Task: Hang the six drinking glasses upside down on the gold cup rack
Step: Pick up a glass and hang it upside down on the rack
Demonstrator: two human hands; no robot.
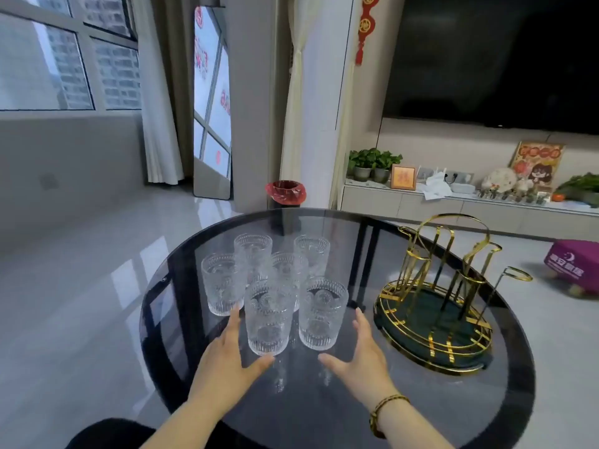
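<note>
Several clear embossed drinking glasses stand upright in a cluster on the round dark glass table [324,416]. The nearest two are a front left glass [269,319] and a front right glass [321,314]. My left hand [227,351] lies open just left of the front left glass, thumb near its base. My right hand [359,354] is open just right of the front right glass, apart from it. The gold cup rack [447,286] stands on the table's right side, on a dark green tray with gold rim, its prongs bare.
The table's edge curves close on the left and right, with grey floor beyond. A red bin [285,191] stands behind the table. A purple stool [572,262] sits on the floor at right. A low cabinet with plants and ornaments runs along the far wall.
</note>
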